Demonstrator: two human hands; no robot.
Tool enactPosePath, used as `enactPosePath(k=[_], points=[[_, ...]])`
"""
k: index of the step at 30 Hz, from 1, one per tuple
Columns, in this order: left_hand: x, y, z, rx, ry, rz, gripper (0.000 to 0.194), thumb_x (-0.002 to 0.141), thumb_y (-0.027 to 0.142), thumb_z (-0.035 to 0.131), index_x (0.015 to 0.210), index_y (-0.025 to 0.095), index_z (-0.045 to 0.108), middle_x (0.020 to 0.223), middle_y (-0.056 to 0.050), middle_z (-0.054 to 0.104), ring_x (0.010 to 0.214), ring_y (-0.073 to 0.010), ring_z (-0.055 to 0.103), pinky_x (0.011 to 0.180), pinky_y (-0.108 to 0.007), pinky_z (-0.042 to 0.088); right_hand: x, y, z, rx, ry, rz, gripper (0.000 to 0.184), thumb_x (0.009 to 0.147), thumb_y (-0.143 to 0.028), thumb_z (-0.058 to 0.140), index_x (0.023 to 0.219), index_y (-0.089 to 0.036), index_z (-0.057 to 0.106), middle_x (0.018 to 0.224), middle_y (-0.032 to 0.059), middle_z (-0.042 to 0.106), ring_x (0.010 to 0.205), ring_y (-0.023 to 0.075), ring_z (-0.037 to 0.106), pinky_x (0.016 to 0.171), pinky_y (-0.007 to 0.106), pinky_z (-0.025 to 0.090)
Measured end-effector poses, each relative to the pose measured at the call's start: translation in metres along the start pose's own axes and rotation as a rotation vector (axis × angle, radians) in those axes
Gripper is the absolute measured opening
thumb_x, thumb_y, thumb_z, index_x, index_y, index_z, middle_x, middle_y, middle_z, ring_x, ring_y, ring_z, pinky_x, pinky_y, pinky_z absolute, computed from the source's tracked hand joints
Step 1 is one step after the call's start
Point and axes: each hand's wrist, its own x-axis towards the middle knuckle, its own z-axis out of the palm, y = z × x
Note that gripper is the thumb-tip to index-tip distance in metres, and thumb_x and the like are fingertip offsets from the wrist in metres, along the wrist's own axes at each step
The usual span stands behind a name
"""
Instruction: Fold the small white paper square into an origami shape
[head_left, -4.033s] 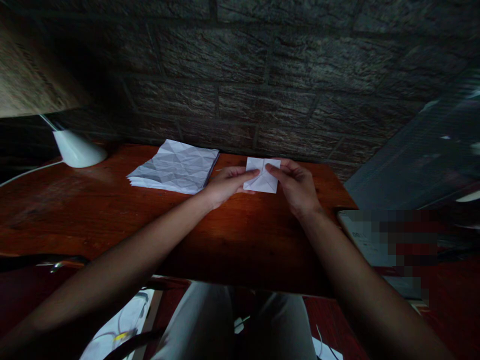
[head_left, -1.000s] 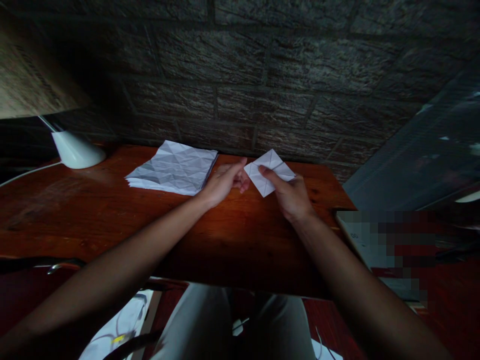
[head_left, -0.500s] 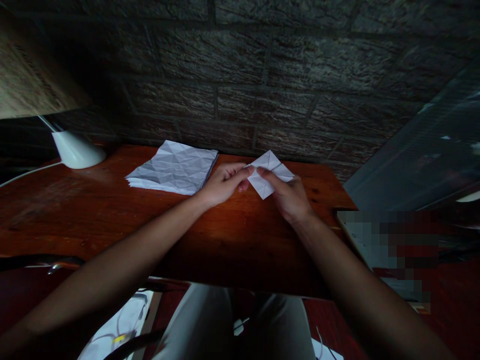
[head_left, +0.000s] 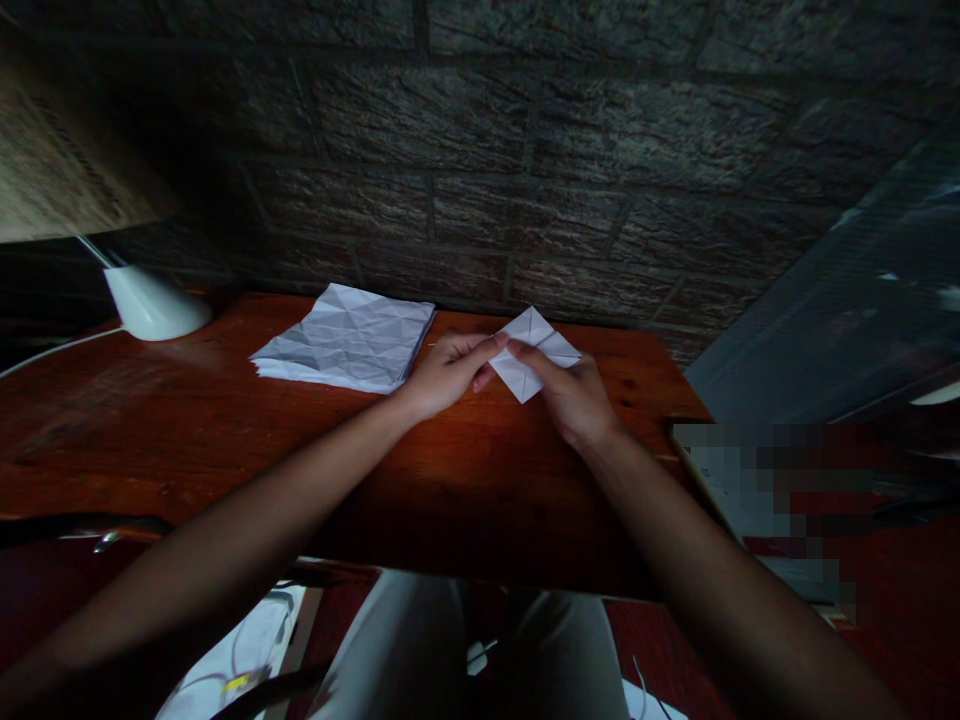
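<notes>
A small folded square of white paper (head_left: 529, 375) is held up over the wooden table, turned so that one corner points towards the wall. Crease lines or flap edges run across its face. My left hand (head_left: 450, 372) pinches the paper's left corner, thumb on top. From the right, my right hand (head_left: 574, 392) grips it with the thumb pressed on the face; its other fingers are hidden beneath. The two thumb tips lie close together. Left of my hands rests a stack of creased white paper sheets (head_left: 349, 335).
The reddish-brown wooden table (head_left: 450, 480) runs along a dark brick wall (head_left: 480, 150). At the far left stands a lamp with a white base (head_left: 157, 305) and a woven shade (head_left: 60, 150). A grey panel (head_left: 810, 290) leans at the right.
Since four seconds ago the paper has been turned to a diamond position. One second ago my left hand was off it; now its thumb and fingers grip the left corner.
</notes>
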Motion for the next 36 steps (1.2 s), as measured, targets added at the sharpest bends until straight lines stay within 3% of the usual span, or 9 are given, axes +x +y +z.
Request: enactPosePath(k=[7,17,24,36], points=[[-0.0007,0.0038,-0.0039,0.031,-0.055,0.08,0.054,0.096,0.067,0.061,0.068,0.021,0.057,0.052,0.005,0.045,0.049,-0.0091,0.036,0.051,-0.028,0.026,-0.0011,-0.0016,-0.0001,0.035,-0.022,0.006,0.022,0.071,-0.041,0.092,0.081,-0.024,0.083,0.089,0.0024,0.082,0.08,0.0201,0.071,0.084,0.038,0.056],[0.0009,0.0025,-0.0002,0.099,0.023,0.054,0.062,0.096,0.071,0.056,0.058,0.022,0.051,0.051,0.004,0.048,0.048,-0.0089,0.04,0.051,-0.026,0.032,0.003,0.0034,-0.003,0.036,-0.013,0.034,0.026,0.069,-0.043,0.094,0.083,-0.023,0.084,0.093,0.0042,0.082,0.084,0.0212,0.072,0.088,0.039,0.055],[0.0015,0.0045,-0.0009,0.028,0.073,0.051,0.046,0.09,0.058,0.07,0.067,0.021,0.058,0.055,0.004,0.053,0.051,-0.0082,0.045,0.051,-0.023,0.034,0.0042,0.0028,-0.0051,0.033,-0.011,0.036,0.024,0.069,-0.039,0.094,0.084,-0.023,0.085,0.088,0.0032,0.082,0.081,0.0205,0.071,0.086,0.037,0.052],[0.0028,0.0013,-0.0032,0.063,0.099,0.104,0.037,0.092,0.05,0.07,0.071,0.02,0.062,0.054,0.004,0.056,0.05,-0.0086,0.048,0.052,-0.023,0.035,0.0076,0.0006,-0.0074,0.054,0.018,0.072,0.034,0.065,-0.051,0.096,0.079,-0.022,0.082,0.082,0.0025,0.079,0.079,0.0197,0.068,0.079,0.035,0.051]])
